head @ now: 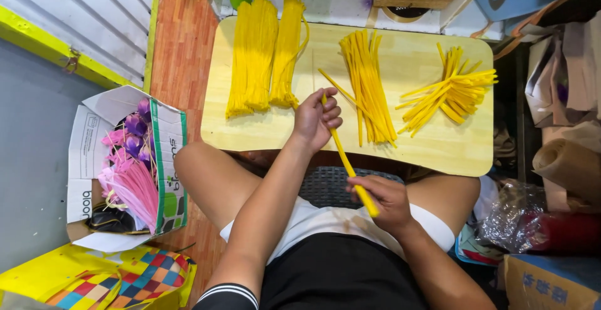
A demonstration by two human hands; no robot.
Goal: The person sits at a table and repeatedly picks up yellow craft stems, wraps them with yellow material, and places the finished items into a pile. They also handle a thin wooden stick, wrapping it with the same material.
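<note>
Left hand (318, 117) clenched round upper end of a yellow strip (346, 163); fingers curled over it, so tip hidden. Right hand (387, 200) pinched lower end, thumb on top; last bit of strip poked out below the grip. Strip ran diagonal btwn both grips, over worktop's near edge and above the lap.

Hard to tell: strip material, and whether flat or round. Face and torso out of view; forearms only.

Just right of left hand: loose pile of yellow strips (368, 84), roughly parallel. Further right: crossed heap of yellow strips (451, 91), fanned, messy. Left of hand: two long fringed yellow bundles (263, 53), laid side by side.

All on pale wooden worktop (438, 150), rounded corners, low over bare knees. Beyond far edge: green item, clear bottle, brown box, all cut off by frame top.

Left on floor: open carton (166, 160) w/ pink and purple pieces (134, 178). Chequered multicolour mat (131, 279) at bottom left. Right side: paper rolls, plastic wrap, cardboard box, cluttered, partly cropped.
</note>
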